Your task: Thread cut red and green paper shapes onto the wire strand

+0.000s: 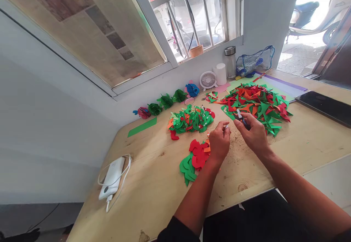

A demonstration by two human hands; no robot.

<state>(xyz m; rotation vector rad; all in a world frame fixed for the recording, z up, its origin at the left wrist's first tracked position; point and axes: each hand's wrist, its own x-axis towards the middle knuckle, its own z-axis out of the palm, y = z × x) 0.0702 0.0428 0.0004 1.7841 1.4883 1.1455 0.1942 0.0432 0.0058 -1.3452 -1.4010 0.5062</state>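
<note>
My left hand [219, 142] is closed in a pinch above the table, with a small pale bit at its fingertips that I cannot make out. Just to its right, my right hand [255, 134] grips a small dark-handled tool [243, 120] with a pale tip; its exact kind does not show. Red paper petals [199, 155] and green paper petals [188, 168] lie beside my left wrist, partly hidden by it. Beyond my left hand is a heap of green, red and orange paper pieces [192, 119]. Past my right hand rises a larger heap of pointed paper scraps [257, 103].
Paper flowers [166, 101] line the wall, near a small white fan [208, 80] and a glass bottle [230, 62]. A white power bank [112, 178] with a cable lies at left, a black phone [325, 104] at right. A green strip [142, 127] rests on the wooden table [153, 183].
</note>
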